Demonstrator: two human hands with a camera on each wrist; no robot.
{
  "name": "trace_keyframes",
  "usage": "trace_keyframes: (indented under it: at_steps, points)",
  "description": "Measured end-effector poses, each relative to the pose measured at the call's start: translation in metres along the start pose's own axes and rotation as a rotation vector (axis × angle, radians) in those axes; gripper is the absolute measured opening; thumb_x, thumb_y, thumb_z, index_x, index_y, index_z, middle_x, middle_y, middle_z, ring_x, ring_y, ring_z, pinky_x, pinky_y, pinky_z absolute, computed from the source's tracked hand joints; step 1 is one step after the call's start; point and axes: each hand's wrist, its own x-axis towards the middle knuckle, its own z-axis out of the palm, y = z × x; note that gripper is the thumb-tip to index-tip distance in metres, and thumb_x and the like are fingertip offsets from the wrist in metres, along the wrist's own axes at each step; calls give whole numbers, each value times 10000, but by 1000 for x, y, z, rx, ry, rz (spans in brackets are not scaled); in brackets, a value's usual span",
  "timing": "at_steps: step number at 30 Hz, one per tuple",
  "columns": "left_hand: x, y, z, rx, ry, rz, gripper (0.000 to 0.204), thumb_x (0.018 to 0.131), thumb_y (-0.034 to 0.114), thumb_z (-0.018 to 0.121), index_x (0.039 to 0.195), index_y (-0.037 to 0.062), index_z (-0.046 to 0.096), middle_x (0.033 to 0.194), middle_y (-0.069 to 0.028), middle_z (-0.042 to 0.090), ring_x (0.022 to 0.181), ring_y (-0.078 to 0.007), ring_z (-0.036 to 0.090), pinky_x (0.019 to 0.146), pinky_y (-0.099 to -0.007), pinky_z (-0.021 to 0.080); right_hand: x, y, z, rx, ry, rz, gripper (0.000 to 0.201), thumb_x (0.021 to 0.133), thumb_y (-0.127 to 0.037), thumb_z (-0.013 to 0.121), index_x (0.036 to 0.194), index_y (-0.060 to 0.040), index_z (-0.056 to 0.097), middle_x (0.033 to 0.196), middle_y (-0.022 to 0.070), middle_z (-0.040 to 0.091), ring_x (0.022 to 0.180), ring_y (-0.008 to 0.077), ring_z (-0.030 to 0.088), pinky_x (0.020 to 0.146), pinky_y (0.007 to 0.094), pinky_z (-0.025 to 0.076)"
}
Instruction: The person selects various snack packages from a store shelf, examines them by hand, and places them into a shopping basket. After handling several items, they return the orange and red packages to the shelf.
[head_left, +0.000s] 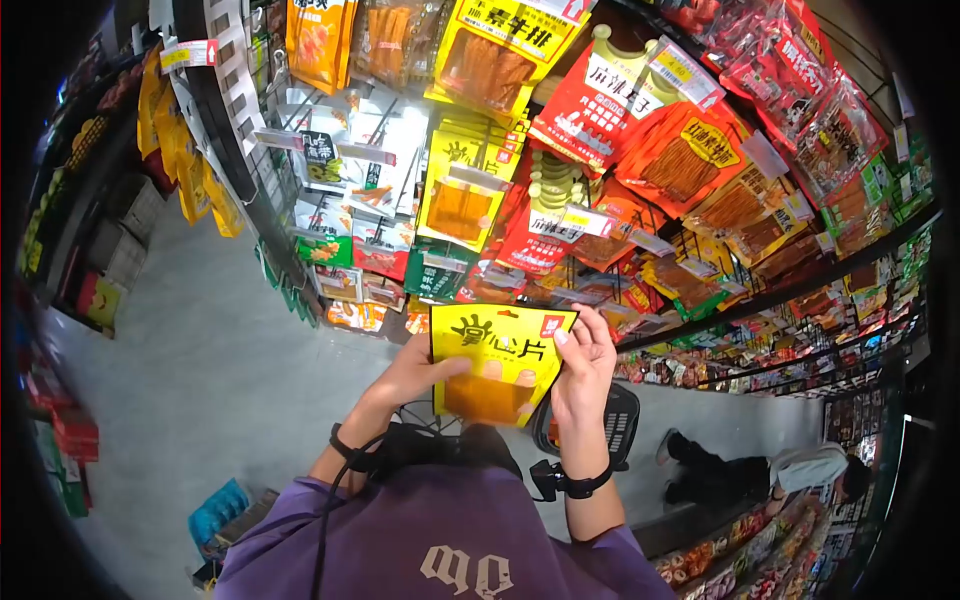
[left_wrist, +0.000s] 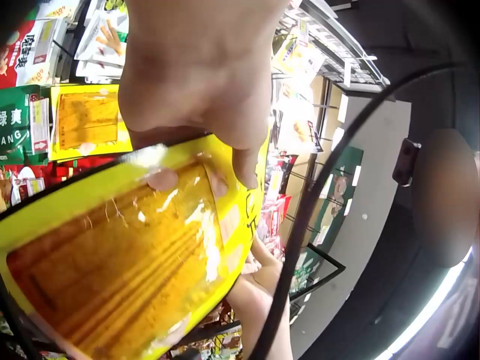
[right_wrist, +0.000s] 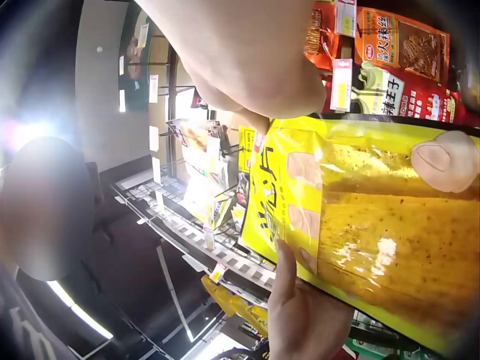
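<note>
A yellow snack packet [head_left: 497, 390] with black lettering and a clear window is held upright between both hands, in front of the torso. On its left edge, the left hand [head_left: 408, 373] grips with the thumb across the front. The right hand [head_left: 586, 372] pinches the upper right edge, thumb on the front and fingers behind. In the left wrist view the packet [left_wrist: 127, 262] lies under the left hand [left_wrist: 199, 75]. The right wrist view shows the packet's window [right_wrist: 397, 240] close up, with the left hand [right_wrist: 307, 319] at the lower edge.
Hanging racks of snacks stand ahead, including a matching yellow packet [head_left: 462, 205] and red bags [head_left: 590, 110]. A black basket [head_left: 620, 420] is by the right forearm. Another person [head_left: 770, 478] is at the lower right, and a blue item [head_left: 218, 512] is at the lower left.
</note>
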Motion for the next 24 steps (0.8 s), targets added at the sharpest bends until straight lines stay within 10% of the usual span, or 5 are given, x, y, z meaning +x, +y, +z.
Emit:
trace_keyframes:
  at_steps: [7, 10, 12, 20, 24]
  points:
    - [1, -8, -10, -140, 280, -32, 259, 943, 135, 719, 1156, -12, 699, 1016, -28, 735, 875, -76, 641, 768, -255, 512, 5, 14, 18, -134, -248, 99, 570, 924, 11, 644, 1452, 10, 429, 1313, 149, 618, 1135, 175, 618, 992, 328, 504]
    - [1, -14, -22, -184, 376, 45, 229, 941, 141, 719, 1129, 10, 708, 998, -23, 738, 833, -64, 636, 706, -243, 489, 3, 35, 5, -443, -410, 207, 524, 954, -123, 680, 1424, -33, 465, 1191, 72, 660, 930, 105, 646, 599, 238, 543]
    - [2, -3, -21, -201, 371, 49, 208, 944, 147, 716, 1106, 16, 709, 972, -17, 734, 808, -61, 627, 688, -243, 477, -2, 48, -4, -538, -342, 412, 274, 1000, -265, 652, 1137, -28, 651, 951, 23, 677, 711, 85, 638, 465, 241, 525]
    - [2, -9, -36, -202, 387, 13, 239, 942, 214, 724, 1091, 28, 704, 946, -9, 731, 788, -60, 624, 650, -230, 455, 16, 62, 6, -524, -332, 482, 274, 1029, -274, 609, 1097, -19, 684, 916, 21, 698, 649, 79, 626, 477, 239, 513]
    - [4, -12, -43, -162, 373, 3, 257, 945, 240, 721, 1095, 33, 697, 928, -6, 723, 778, -57, 624, 621, -228, 453, 22, 71, 4, -490, -312, 547, 253, 1039, -230, 595, 1144, -15, 677, 1016, 27, 715, 863, 89, 648, 741, 271, 536]
